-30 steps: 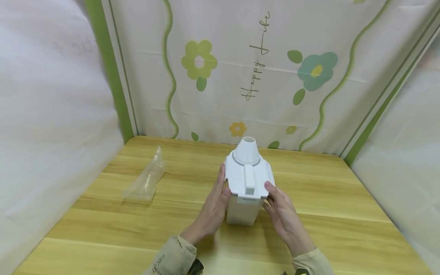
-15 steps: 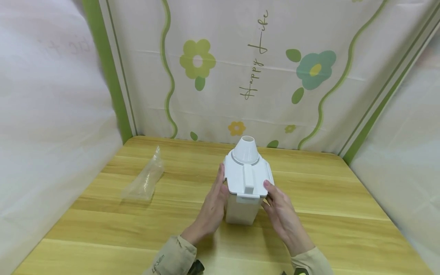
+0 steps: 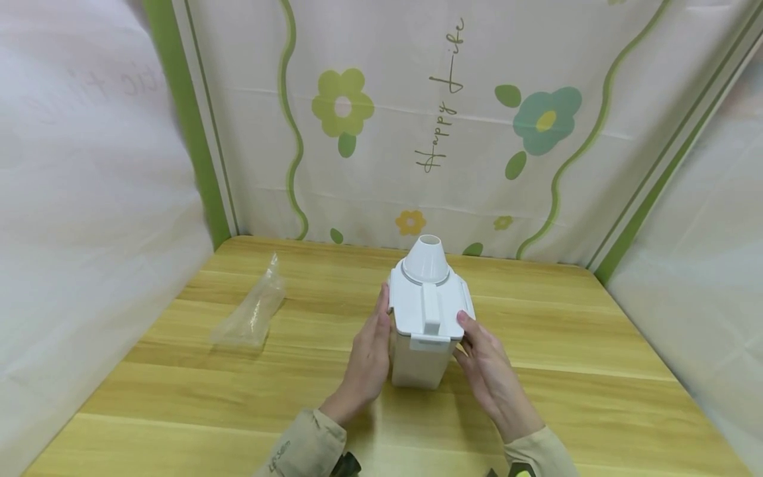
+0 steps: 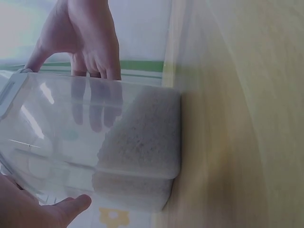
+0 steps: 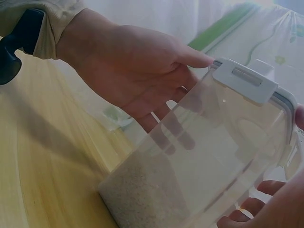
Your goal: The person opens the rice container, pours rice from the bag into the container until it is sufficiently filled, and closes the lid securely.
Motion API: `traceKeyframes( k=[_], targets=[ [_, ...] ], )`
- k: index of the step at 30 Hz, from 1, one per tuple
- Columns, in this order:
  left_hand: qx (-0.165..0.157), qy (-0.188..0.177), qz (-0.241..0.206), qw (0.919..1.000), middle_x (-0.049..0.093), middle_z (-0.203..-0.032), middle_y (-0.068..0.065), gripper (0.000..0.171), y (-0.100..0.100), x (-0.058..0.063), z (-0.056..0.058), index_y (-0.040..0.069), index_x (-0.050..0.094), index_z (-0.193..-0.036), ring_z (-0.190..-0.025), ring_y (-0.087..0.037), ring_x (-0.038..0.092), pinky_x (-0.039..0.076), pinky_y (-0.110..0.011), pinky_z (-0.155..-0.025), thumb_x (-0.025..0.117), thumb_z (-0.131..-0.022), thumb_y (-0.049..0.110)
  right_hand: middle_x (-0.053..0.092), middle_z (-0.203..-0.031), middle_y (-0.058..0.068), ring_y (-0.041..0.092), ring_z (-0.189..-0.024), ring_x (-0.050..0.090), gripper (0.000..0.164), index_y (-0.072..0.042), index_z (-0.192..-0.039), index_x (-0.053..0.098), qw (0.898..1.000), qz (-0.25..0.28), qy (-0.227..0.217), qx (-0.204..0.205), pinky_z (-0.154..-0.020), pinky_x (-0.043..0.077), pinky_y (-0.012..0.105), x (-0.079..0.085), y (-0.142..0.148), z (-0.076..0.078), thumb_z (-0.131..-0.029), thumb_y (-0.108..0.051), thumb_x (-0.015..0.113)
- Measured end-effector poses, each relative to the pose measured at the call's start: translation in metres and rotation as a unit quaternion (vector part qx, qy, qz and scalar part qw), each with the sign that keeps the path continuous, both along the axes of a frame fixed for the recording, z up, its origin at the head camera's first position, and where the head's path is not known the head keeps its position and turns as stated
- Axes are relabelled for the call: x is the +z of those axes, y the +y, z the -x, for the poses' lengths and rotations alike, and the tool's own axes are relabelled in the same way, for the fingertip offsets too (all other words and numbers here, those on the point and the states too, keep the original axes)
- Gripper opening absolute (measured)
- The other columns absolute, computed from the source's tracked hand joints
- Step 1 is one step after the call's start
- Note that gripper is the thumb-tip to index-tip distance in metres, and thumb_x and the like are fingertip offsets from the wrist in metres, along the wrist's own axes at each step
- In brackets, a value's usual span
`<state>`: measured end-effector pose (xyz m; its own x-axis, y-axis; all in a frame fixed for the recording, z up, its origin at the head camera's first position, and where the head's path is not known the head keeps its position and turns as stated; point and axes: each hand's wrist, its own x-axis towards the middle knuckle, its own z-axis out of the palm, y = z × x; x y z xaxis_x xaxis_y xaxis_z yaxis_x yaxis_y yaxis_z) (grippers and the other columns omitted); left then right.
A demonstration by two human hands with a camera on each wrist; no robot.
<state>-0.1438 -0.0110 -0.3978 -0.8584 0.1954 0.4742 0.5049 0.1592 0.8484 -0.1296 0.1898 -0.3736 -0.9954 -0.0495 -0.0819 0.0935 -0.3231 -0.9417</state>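
A clear plastic storage container (image 3: 422, 364) stands on the table between both hands. Its white lid (image 3: 411, 315) carries a raised handle (image 3: 430, 310) and a conical spout (image 3: 426, 260). Pale rice-like grains (image 4: 142, 135) slope across the lower part. My left hand (image 3: 366, 358) lies along the left side with fingers fairly straight, thumb near the front edge. On the opposite side my right hand (image 3: 491, 377) holds the container, thumb on the lid's edge and fingers lower on the wall. In the right wrist view a side latch (image 5: 245, 80) hangs from the lid.
A crumpled clear plastic bag (image 3: 255, 311) lies on the left part of the wooden table (image 3: 179, 397). Behind the table hangs a flower-printed curtain (image 3: 381, 172); pale fabric walls close both sides.
My left hand shifts slightly, its thumb drawing left off the container's front edge. The right hand keeps its place, and the container stays nearly still.
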Motion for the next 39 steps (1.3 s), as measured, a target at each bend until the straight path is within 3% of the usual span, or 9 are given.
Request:
traceKeyframes(
  k=[19,39],
  targets=[
    [0.009,-0.021,-0.015,0.9996,0.010,-0.161,0.008,0.052,0.0048,0.0007,-0.0034,0.013,0.011,-0.158,-0.145,-0.010,0.013,0.014,-0.036,-0.117,0.017,-0.111,0.032,0.043,-0.143,0.016,0.022,-0.131,0.042,0.060,0.007,-0.142,0.039,1.000,-0.005,-0.007,-0.014,-0.106,0.039,0.032,0.0002,-0.0024,-0.0004,-0.100,-0.033,0.056],
    [0.001,-0.020,-0.021,0.9996,0.008,-0.161,0.008,0.053,0.0060,-0.0002,-0.0052,0.014,0.010,-0.158,-0.146,-0.010,0.010,0.012,-0.037,-0.117,0.019,-0.110,0.034,0.046,-0.139,0.016,0.021,-0.128,0.045,0.058,0.007,-0.140,0.041,1.000,-0.010,-0.003,-0.022,-0.104,0.040,0.031,-0.0022,-0.0031,-0.0013,-0.101,-0.034,0.054]
  ],
)
